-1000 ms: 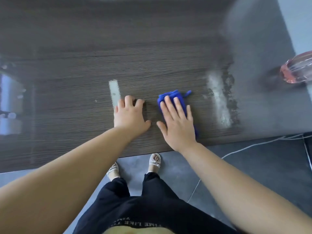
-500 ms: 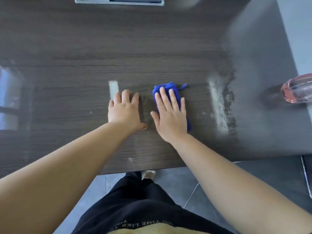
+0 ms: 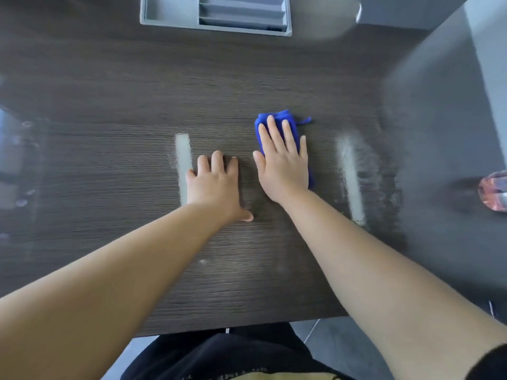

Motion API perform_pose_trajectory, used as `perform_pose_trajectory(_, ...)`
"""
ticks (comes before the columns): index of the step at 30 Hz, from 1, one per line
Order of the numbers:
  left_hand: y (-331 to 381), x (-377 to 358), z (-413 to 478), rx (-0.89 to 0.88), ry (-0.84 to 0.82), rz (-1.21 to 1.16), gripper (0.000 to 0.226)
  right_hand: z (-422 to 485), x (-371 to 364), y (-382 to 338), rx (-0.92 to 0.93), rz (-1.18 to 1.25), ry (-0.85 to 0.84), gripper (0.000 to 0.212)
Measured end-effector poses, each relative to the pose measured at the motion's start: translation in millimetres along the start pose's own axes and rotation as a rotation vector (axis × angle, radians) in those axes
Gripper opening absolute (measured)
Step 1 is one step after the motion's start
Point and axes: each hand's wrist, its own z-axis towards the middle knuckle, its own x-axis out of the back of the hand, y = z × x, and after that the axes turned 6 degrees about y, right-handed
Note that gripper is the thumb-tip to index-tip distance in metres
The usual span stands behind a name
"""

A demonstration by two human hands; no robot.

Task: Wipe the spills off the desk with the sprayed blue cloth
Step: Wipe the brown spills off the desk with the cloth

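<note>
1. The blue cloth (image 3: 277, 124) is lying bunched on the desk (image 3: 109, 165), mid-desk, under my right hand (image 3: 284, 165), whose fingers are spreading flat, pressing and not gripping.
2. My left hand (image 3: 216, 185) is resting open just beside it, bracing on the wood, its edge touching a pale streak (image 3: 183, 160).
3. I am judging the wiping as under way: a larger white smear (image 3: 352, 176) is waiting to my right, so the next stroke is calling for a firm sideways push.

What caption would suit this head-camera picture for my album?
Right hand presses a blue cloth flat on the dark desk; left hand rests beside it.
</note>
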Motion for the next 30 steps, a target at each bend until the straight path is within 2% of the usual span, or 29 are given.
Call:
perform_pose_trajectory(5,9.5,3.7,6.5,0.021,-0.008,-0.018,0.107,86.5,3.2,1.2,0.127,-0.028,-0.045,0.052)
perform_pose_trajectory(10,41.6,11.8,22.2,-0.055,0.045,-0.063,0.101,119.4,9.8,29.8,0.056,0.01,-0.044,0.052)
perform_pose_trajectory(14,72.1,14.3,32.3,-0.086,0.031,-0.09,0.097,116.3,16.2,80.0,-0.096,0.012,-0.023,0.053)
perform_pose_trajectory(17,94.7,11.1,31.5,-0.111,0.026,-0.104,0.096,105.2,21.2,126.4,-0.2,0.0,-0.025,0.054)
perform_pose_trajectory(20,117.9,0.9,21.4,-0.15,-0.016,-0.066,0.098,84.3,27.0,162.3,-0.221,-0.014,-0.047,0.054)
perform_pose_trajectory(30,151.1,-28.6,-14.5,-0.2,0.07,-0.134,0.078,-49.2,27.0,203.0,-0.125,-0.005,-0.025,0.056)
